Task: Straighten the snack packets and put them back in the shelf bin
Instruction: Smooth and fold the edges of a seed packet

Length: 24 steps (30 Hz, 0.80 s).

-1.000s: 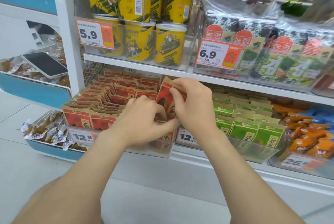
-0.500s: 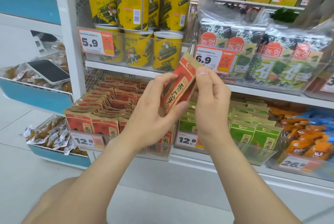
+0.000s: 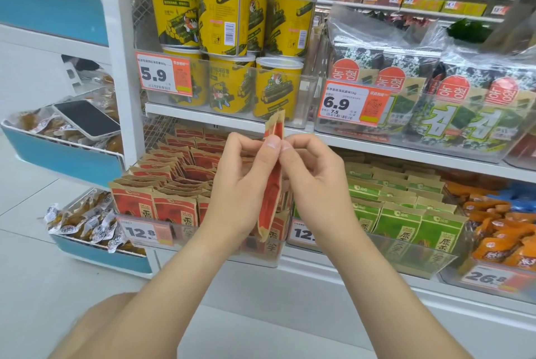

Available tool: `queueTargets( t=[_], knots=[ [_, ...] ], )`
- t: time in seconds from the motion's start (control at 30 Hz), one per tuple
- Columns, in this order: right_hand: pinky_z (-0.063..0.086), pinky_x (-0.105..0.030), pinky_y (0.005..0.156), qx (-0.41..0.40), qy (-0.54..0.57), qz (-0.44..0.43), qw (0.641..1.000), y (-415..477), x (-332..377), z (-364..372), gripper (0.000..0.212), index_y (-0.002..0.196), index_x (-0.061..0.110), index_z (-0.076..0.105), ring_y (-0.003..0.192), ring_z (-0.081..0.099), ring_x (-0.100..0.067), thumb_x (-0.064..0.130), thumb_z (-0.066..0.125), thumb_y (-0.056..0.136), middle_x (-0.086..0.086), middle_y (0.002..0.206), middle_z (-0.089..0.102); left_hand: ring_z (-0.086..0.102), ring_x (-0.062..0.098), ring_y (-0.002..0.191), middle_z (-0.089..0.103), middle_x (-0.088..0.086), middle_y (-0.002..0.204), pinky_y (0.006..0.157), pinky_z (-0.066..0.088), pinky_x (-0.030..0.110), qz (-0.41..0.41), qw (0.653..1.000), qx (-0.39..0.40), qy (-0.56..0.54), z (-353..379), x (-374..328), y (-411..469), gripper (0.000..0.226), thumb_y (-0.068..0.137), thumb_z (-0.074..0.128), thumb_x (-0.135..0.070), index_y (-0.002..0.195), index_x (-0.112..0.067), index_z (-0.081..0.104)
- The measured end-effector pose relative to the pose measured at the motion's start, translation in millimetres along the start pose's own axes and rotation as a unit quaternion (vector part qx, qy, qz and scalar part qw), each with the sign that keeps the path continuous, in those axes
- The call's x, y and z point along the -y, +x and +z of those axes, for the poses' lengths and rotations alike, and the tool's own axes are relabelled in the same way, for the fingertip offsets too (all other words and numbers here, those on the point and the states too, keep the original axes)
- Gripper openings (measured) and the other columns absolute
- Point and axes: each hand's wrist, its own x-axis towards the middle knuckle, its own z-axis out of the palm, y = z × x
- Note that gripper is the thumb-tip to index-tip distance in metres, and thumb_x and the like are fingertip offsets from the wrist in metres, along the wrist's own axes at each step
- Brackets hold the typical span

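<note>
The white shelf point(image 3: 232, 115) runs behind both hands, and on it, above the fingertips, stand yellow tubs point(image 3: 226, 39). Below and behind the hands sits the clear shelf bin point(image 3: 262, 255), with rows of red packets point(image 3: 174, 205) filling it to the left of the left hand. Green packets point(image 3: 400, 219) fill the neighbouring bin, to the right of the right hand. Both forearms reach up and forward, converging. The left hand point(image 3: 240, 184) and right hand point(image 3: 316, 181) are raised close together, palms facing each other, fingers curled. Between them they pinch one snack packet point(image 3: 272, 184) near its top, thumbs nearly meeting. The packet is held upright, edge-on, above the front of the bin; its lower end hangs between the wrists.
</note>
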Motion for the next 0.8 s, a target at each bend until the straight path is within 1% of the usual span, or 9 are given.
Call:
queueTargets(
  t=[0.07,0.13,0.27,0.37,0.47,0.57,0.67,0.73,0.8],
  knots=[
    [0.051,-0.029,0.064,0.005,-0.017,-0.011,1.0,-3,-4,6,0.014,0.099,0.012,0.071,0.07,0.063,-0.01,0.02,0.065,0.109,-0.003,0.084,0.075,0.062,0.001,0.065,0.067,-0.014,0.07,0.061,0.049,0.02,-0.005,1.0,-0.026,0.011,-5,1,3,0.029,0.106,0.067,-0.035,0.098,-0.01,0.056],
    [0.057,-0.039,0.072,-0.006,-0.013,0.0,1.0,-7,-9,13,0.017,0.096,0.012,0.073,0.077,0.067,-0.014,0.02,0.064,0.109,-0.009,0.088,0.077,0.057,0.007,0.066,0.062,-0.012,0.069,0.066,0.046,0.029,-0.028,0.999,-0.033,0.024,-10,2,6,0.032,0.104,0.069,-0.042,0.091,-0.016,0.056],
    [0.058,-0.047,0.075,-0.031,0.042,0.087,0.995,-13,-15,27,0.029,0.093,0.007,0.073,0.076,0.066,-0.019,0.029,0.063,0.109,-0.008,0.082,0.074,0.051,0.014,0.064,0.053,-0.005,0.066,0.064,0.04,0.036,-0.118,0.99,-0.033,-0.068,-12,4,8,0.039,0.107,0.065,-0.036,0.073,-0.023,0.051],
    [0.056,-0.043,0.075,-0.033,0.046,0.118,0.991,-14,-18,31,0.032,0.095,0.007,0.075,0.074,0.065,-0.017,0.031,0.061,0.11,-0.002,0.079,0.074,0.051,0.017,0.065,0.052,-0.001,0.07,0.067,0.041,0.039,-0.152,0.984,-0.03,-0.083,-12,5,8,0.034,0.107,0.063,-0.041,0.086,-0.017,0.054],
    [0.06,-0.048,0.077,-0.027,0.039,0.119,0.992,-14,-18,31,0.032,0.096,0.007,0.076,0.074,0.067,-0.018,0.032,0.062,0.11,0.0,0.078,0.074,0.052,0.016,0.063,0.052,0.001,0.071,0.063,0.042,0.035,-0.165,0.982,-0.029,-0.085,-14,3,7,0.029,0.108,0.061,-0.042,0.102,-0.014,0.058],
    [0.061,-0.055,0.083,-0.018,0.044,0.12,0.992,-14,-16,29,0.031,0.096,0.006,0.076,0.075,0.067,-0.02,0.033,0.065,0.108,-0.001,0.078,0.074,0.053,0.015,0.064,0.054,0.0,0.071,0.062,0.045,0.034,-0.159,0.983,-0.025,-0.086,-14,2,7,0.027,0.109,0.06,-0.041,0.102,-0.014,0.058],
    [0.061,-0.06,0.091,0.003,0.028,0.126,0.992,-12,-10,23,0.019,0.096,0.01,0.076,0.081,0.069,-0.022,0.028,0.074,0.102,-0.014,0.091,0.078,0.058,0.021,0.072,0.057,0.006,0.079,0.064,0.05,0.035,-0.163,0.982,-0.035,-0.092,-15,4,8,0.027,0.11,0.058,-0.04,0.101,-0.014,0.057],
    [0.062,-0.053,0.087,0.046,-0.013,0.136,0.99,-11,0,14,0.011,0.1,0.012,0.073,0.081,0.07,-0.018,0.019,0.081,0.095,-0.013,0.1,0.077,0.061,0.023,0.079,0.06,0.006,0.081,0.068,0.054,0.038,-0.166,0.98,-0.053,-0.095,-16,5,10,0.031,0.11,0.058,-0.043,0.1,-0.014,0.055],
    [0.064,-0.049,0.085,0.108,-0.05,0.157,0.98,-11,6,4,0.023,0.108,0.014,0.068,0.082,0.072,-0.02,0.017,0.084,0.091,-0.012,0.107,0.076,0.064,0.017,0.075,0.064,-0.002,0.074,0.074,0.055,0.038,-0.171,0.979,-0.064,-0.094,-17,4,12,0.037,0.108,0.059,-0.05,0.1,-0.014,0.054]
  ],
)
